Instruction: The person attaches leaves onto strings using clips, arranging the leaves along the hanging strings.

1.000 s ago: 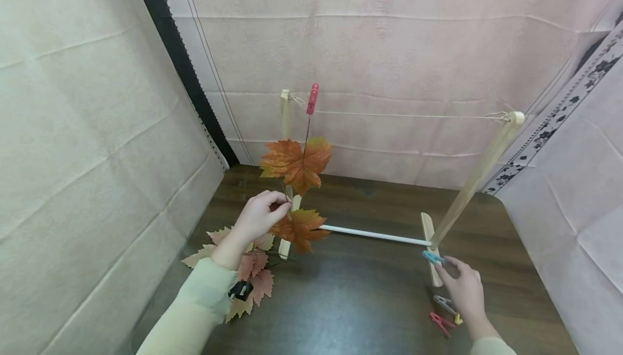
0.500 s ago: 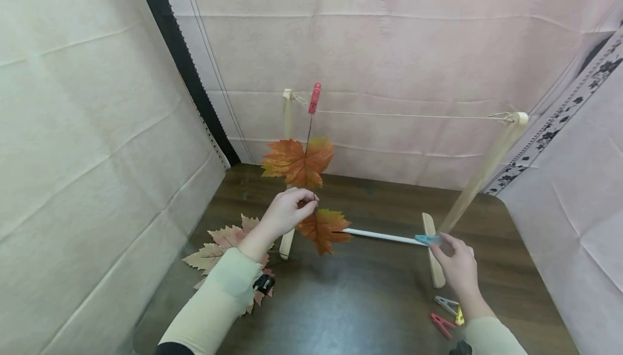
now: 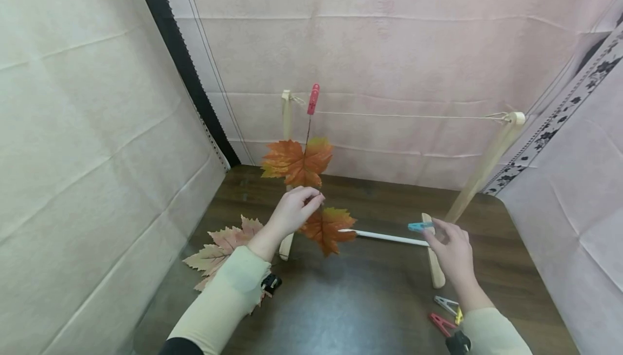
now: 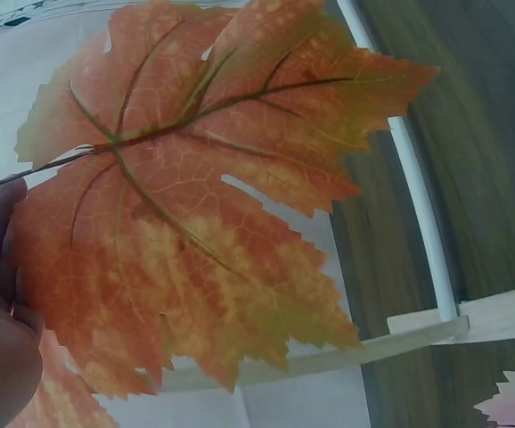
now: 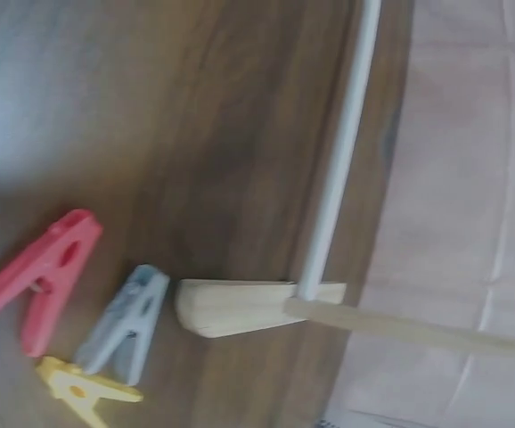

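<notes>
Red [image 3: 441, 323], grey [image 3: 445, 304], yellow [image 3: 458, 318] clothespins on table [image 3: 340, 301] just behind right wrist. Pale maple leaves [image 3: 229, 247] lie under left forearm. Left hand [image 3: 292, 211] pinches stem of orange maple leaf [image 3: 327, 228], leaf dangling right of fingers. Right hand [image 3: 450, 249] pinches blue clothespin [image 3: 418, 227] at fingertips, well apart from left. Beyond both hands: wooden rack [image 3: 479, 173], string [image 3: 409, 116], red peg [image 3: 313, 99] holding hung leaf [image 3: 298, 161] above left hand.

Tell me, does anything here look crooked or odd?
The right wooden post of the small drying rack leans clearly, while the left wooden post stands nearly upright. The head camera's wide lens may exaggerate it. Nothing looks spilled or broken.
</notes>
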A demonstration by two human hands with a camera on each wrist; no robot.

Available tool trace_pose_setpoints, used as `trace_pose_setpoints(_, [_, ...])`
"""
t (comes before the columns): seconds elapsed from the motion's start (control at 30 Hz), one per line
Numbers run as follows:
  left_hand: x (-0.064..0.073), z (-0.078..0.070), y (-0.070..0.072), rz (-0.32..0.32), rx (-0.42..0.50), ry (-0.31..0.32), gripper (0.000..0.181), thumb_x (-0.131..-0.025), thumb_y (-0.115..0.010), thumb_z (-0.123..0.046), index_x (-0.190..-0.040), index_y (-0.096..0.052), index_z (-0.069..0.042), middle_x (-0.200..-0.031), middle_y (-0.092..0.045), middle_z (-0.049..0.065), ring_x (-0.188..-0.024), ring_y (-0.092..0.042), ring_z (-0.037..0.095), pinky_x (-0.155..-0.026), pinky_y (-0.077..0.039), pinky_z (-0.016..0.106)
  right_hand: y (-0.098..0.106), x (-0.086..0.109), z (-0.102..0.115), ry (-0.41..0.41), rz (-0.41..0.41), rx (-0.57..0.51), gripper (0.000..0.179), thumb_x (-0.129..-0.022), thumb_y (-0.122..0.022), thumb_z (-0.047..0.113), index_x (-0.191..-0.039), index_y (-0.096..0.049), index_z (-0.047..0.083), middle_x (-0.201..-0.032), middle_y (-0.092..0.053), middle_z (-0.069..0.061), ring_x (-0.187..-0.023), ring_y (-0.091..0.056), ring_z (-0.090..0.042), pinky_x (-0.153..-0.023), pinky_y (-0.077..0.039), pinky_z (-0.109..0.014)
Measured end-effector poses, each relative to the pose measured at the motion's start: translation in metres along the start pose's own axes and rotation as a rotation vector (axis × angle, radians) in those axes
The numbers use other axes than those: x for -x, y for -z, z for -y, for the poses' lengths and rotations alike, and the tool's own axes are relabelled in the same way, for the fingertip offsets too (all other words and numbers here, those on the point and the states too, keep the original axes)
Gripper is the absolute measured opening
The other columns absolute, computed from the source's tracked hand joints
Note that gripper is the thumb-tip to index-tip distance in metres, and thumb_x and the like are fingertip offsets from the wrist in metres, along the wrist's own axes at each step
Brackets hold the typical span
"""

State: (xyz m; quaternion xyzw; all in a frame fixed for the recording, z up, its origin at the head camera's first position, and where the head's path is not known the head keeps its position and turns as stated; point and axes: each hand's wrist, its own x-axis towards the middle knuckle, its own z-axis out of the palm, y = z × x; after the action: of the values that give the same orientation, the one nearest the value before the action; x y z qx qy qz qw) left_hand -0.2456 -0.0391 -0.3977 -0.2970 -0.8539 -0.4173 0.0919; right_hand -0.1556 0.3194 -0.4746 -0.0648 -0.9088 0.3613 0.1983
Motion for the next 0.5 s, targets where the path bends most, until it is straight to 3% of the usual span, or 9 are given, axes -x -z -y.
trace_pose_setpoints(0.13, [-0.004,-0.002,-0.002,-0.005,-0.015,-0.02,0.015,-0.094,-0.058,-0.022,-0.094,-0.07,-0.013,-0.084,-0.062,-0.006,-0.074,-0.052,0.009,-0.064,-0.046,0.027,0.005,-0.007,0.012,-0.005,0.009,-0.009,0.051,-0.092,-0.059,0.037,-0.126,-0.054,0.0,-0.125,-0.052,-0.021,-0.114,-0.039,-0.038,-0.088,-0.033,-0.056])
trace_pose_setpoints(0.3, [-0.009,-0.007,-0.002,-0.011,-0.028,-0.058,0.013,-0.092,-0.061,-0.02,-0.094,-0.071,-0.011,-0.091,-0.066,-0.003,-0.081,-0.058,0.01,-0.071,-0.049,0.027,0.014,-0.018,0.026,0.049,-0.006,0.012,0.049,-0.091,-0.061,0.034,-0.125,-0.055,-0.001,-0.124,-0.052,-0.023,-0.112,-0.04,-0.039,-0.088,-0.033,-0.057])
trace_pose_setpoints(0.5, [-0.012,-0.011,-0.001,0.008,-0.033,-0.031,0.014,-0.092,-0.062,-0.02,-0.095,-0.072,-0.011,-0.092,-0.066,-0.003,-0.083,-0.058,0.012,-0.072,-0.049,0.027,0.025,-0.027,0.04,0.092,-0.067,0.001,0.043,-0.088,-0.066,0.026,-0.122,-0.058,-0.001,-0.122,-0.054,-0.021,-0.109,-0.042,-0.036,-0.086,-0.034,-0.054])
